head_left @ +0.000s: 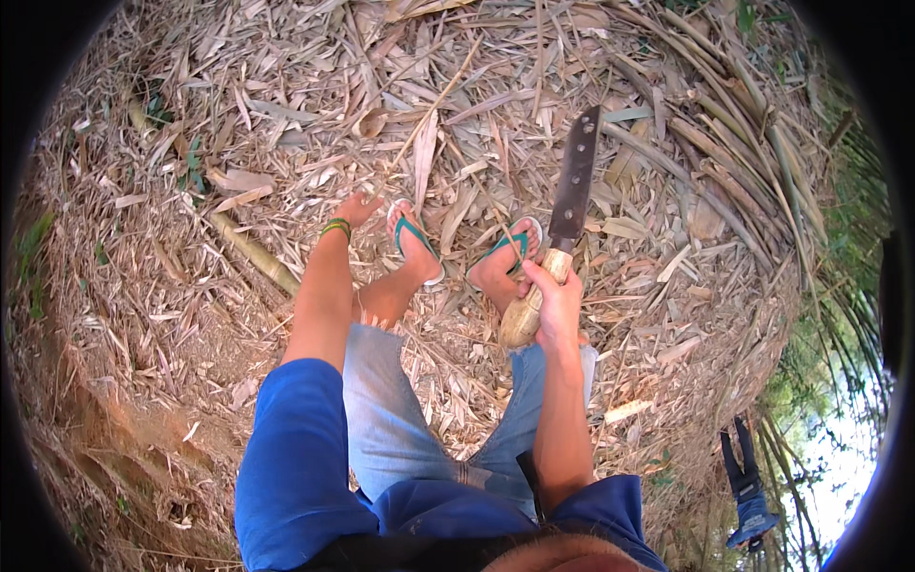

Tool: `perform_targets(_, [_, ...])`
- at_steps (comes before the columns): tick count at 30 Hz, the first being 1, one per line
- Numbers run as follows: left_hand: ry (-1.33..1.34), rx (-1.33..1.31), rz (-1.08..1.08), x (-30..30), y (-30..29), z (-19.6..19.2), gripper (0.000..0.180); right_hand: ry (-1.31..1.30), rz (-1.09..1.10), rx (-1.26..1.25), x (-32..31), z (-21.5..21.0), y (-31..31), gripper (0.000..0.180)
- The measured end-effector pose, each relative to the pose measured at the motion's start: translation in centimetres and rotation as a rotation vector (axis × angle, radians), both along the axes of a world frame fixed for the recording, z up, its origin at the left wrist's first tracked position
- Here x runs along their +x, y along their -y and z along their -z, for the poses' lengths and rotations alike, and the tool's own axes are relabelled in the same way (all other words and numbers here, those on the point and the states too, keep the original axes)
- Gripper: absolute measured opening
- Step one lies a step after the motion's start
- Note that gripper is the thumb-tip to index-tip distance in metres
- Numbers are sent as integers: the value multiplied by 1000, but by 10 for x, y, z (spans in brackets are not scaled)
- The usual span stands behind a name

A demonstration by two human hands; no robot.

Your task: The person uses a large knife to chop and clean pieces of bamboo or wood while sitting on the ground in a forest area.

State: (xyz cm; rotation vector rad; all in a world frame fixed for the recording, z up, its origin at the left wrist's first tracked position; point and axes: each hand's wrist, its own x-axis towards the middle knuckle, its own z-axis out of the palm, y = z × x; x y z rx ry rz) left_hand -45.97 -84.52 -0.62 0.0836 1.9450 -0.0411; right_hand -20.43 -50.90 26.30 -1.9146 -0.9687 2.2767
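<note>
My right hand grips the wooden handle of a large knife; its flat dark blade points up and away from me over the ground. My left hand reaches down toward the leaf litter beside my left foot, pinching a thin dry bamboo stick that runs up and to the right. A green band sits on that wrist. My feet wear green flip-flops and stand among dry bamboo leaves.
Dry bamboo leaves and husks cover the sloping ground. A fallen bamboo piece lies left of my feet. Bundled bamboo stalks curve along the right. Another person's legs show at the lower right.
</note>
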Motion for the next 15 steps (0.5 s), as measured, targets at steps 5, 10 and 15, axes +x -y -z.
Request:
perform_targets(5, [-634, 143, -45, -1, -66, -61, 48, 16, 74, -8, 8, -2, -2, 19])
perform_targets(10, [-784, 345, -208, -33, 18, -157, 35, -34, 119, -12, -1, -15, -26, 10])
perform_targets(15, [-925, 309, -138, -83, 49, -214, 37, -92, 261, 1, 1, -18, -51, 14])
